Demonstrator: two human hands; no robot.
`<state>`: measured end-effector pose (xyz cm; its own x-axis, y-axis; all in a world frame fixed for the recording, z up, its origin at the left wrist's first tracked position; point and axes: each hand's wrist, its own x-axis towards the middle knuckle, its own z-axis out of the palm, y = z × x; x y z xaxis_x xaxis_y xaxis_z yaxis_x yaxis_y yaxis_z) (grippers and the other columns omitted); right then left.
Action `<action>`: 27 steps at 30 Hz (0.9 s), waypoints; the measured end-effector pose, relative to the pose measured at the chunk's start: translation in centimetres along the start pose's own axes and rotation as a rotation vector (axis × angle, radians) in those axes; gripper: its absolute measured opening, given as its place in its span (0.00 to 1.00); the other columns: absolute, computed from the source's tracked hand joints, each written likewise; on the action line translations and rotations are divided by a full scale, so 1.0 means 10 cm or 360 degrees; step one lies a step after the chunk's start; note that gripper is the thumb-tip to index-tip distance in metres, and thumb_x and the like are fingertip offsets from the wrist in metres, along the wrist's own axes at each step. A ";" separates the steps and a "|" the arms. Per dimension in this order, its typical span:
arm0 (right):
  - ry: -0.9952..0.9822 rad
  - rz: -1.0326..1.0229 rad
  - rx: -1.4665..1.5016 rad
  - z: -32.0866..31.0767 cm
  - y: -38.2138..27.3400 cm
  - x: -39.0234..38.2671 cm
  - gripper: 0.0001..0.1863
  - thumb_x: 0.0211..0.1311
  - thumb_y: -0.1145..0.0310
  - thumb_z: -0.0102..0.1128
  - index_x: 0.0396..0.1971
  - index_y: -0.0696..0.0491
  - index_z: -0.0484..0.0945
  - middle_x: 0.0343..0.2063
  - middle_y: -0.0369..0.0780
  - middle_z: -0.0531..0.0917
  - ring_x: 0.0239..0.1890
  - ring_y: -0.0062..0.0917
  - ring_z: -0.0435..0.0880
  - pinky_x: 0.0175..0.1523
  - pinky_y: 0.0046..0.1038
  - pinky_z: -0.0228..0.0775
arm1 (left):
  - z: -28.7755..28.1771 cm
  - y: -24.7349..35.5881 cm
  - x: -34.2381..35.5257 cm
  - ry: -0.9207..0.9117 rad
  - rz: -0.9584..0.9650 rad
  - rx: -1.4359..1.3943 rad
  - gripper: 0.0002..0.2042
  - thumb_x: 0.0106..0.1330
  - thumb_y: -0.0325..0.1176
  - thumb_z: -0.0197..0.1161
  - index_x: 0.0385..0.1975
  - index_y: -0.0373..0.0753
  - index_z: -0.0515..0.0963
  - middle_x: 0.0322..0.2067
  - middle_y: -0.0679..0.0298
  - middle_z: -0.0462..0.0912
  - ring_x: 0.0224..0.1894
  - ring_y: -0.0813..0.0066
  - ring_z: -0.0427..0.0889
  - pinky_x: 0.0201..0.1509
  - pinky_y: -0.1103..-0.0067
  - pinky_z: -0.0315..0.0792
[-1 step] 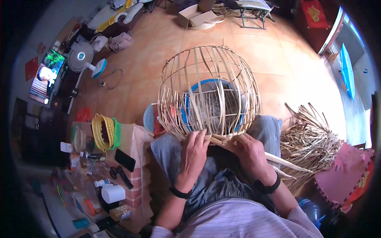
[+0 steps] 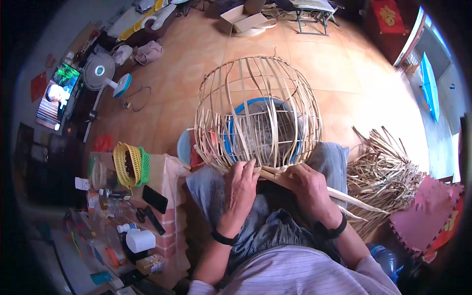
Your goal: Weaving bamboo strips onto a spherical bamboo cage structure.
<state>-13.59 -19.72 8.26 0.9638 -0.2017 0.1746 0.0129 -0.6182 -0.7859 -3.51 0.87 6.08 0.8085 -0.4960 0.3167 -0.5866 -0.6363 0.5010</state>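
Observation:
A large open-weave basket frame of pale strips (image 2: 260, 73) rests on my lap, with a blue round basin (image 2: 232, 140) seen through its bars. My left hand (image 2: 241, 191) has its fingers bent and closed on the near edge of the basket. My right hand (image 2: 312, 191) pinches flat pale strips (image 2: 275, 177) at the same edge, just right of my left one; their long loose ends (image 2: 351, 201) stick out to the right past my wrist. What lies under my fingertips is partly hidden.
A cluttered table (image 2: 169, 196) with yellow and green baskets (image 2: 127, 162) and a phone (image 2: 155, 199) stands left. A fan (image 2: 98, 73) and television (image 2: 56, 96) are farther back. Dried strips (image 2: 383, 167) and pink mats (image 2: 423, 216) lie right. A cardboard box (image 2: 236, 19) sits at the back.

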 end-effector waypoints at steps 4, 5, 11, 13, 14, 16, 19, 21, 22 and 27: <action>0.0084 -0.0003 -0.0080 0.12 0.19 0.07 0.12 0.62 0.69 0.73 0.42 0.54 0.80 0.34 0.46 0.83 0.34 0.49 0.87 0.36 0.45 0.80 | -0.01 0.10 0.13 -0.0084 -0.0107 0.0027 0.18 0.63 0.22 0.71 0.54 0.34 0.82 0.46 0.54 0.78 0.50 0.51 0.81 0.55 0.62 0.75; 0.0078 0.0023 -0.0082 0.12 0.16 0.10 0.12 0.62 0.69 0.73 0.42 0.53 0.80 0.34 0.46 0.83 0.34 0.48 0.87 0.36 0.45 0.80 | 0.02 0.09 0.14 -0.0071 -0.0153 -0.0019 0.17 0.63 0.23 0.71 0.52 0.35 0.83 0.45 0.54 0.79 0.50 0.51 0.81 0.55 0.61 0.75; 0.0206 -0.0105 -0.0094 0.28 0.16 0.25 0.12 0.63 0.68 0.72 0.41 0.52 0.78 0.33 0.44 0.83 0.31 0.48 0.86 0.33 0.46 0.79 | 0.08 0.03 0.17 -0.0164 -0.0432 -0.0340 0.10 0.65 0.22 0.68 0.46 0.35 0.84 0.40 0.52 0.85 0.44 0.49 0.86 0.51 0.61 0.78; 0.0200 -0.0106 -0.0157 0.33 0.12 0.31 0.12 0.63 0.66 0.73 0.39 0.52 0.79 0.31 0.44 0.83 0.31 0.47 0.86 0.33 0.45 0.78 | 0.10 0.06 0.18 -0.0138 -0.0443 -0.0355 0.09 0.66 0.21 0.66 0.44 0.34 0.83 0.40 0.51 0.87 0.43 0.49 0.88 0.50 0.62 0.79; 0.0180 -0.0093 -0.0212 0.33 0.11 0.32 0.12 0.63 0.65 0.74 0.37 0.53 0.79 0.30 0.44 0.83 0.31 0.46 0.86 0.34 0.44 0.79 | 0.14 0.06 0.18 -0.0114 -0.0408 -0.0318 0.08 0.66 0.21 0.65 0.44 0.34 0.83 0.40 0.50 0.87 0.45 0.48 0.88 0.51 0.62 0.80; 0.0173 -0.0092 -0.0272 0.37 0.09 0.34 0.12 0.62 0.65 0.74 0.36 0.53 0.78 0.30 0.44 0.83 0.30 0.47 0.86 0.33 0.44 0.78 | 0.15 0.08 0.20 -0.0104 -0.0387 -0.0289 0.07 0.66 0.20 0.64 0.43 0.33 0.83 0.41 0.49 0.88 0.46 0.47 0.88 0.51 0.62 0.80; 0.0148 -0.0107 -0.0289 0.45 0.13 0.36 0.13 0.62 0.64 0.71 0.35 0.53 0.74 0.31 0.46 0.83 0.30 0.50 0.86 0.32 0.48 0.78 | 0.16 0.09 0.20 -0.0133 -0.0405 -0.0324 0.07 0.66 0.18 0.63 0.42 0.33 0.82 0.40 0.49 0.88 0.47 0.45 0.87 0.51 0.61 0.79; 0.0142 -0.0101 -0.0301 0.50 0.14 0.36 0.13 0.62 0.65 0.70 0.35 0.53 0.74 0.31 0.46 0.83 0.29 0.51 0.85 0.32 0.48 0.78 | 0.24 0.04 0.18 -0.0065 -0.0377 -0.0298 0.08 0.62 0.17 0.63 0.39 0.34 0.81 0.38 0.50 0.87 0.45 0.45 0.87 0.49 0.60 0.79; 0.0132 -0.0101 -0.0299 0.56 0.13 0.37 0.13 0.62 0.65 0.70 0.35 0.53 0.73 0.31 0.47 0.83 0.29 0.51 0.85 0.32 0.48 0.78 | 0.28 -0.02 0.15 -0.0030 -0.0371 -0.0276 0.08 0.61 0.16 0.63 0.38 0.35 0.80 0.37 0.51 0.86 0.45 0.46 0.86 0.48 0.60 0.78; 0.0151 -0.0249 -0.0332 0.65 0.06 0.35 0.11 0.61 0.67 0.69 0.35 0.52 0.74 0.31 0.47 0.82 0.30 0.50 0.86 0.32 0.48 0.78 | 0.46 -0.14 0.05 0.0089 -0.0396 -0.0421 0.04 0.64 0.24 0.63 0.36 0.39 0.79 0.35 0.52 0.84 0.43 0.46 0.85 0.44 0.59 0.76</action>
<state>-8.52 -15.86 4.55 0.9249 -0.1554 0.3468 0.0954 -0.7885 -0.6076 -2.53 -1.25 1.82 0.9304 -0.3077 0.1989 -0.3453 -0.5547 0.7570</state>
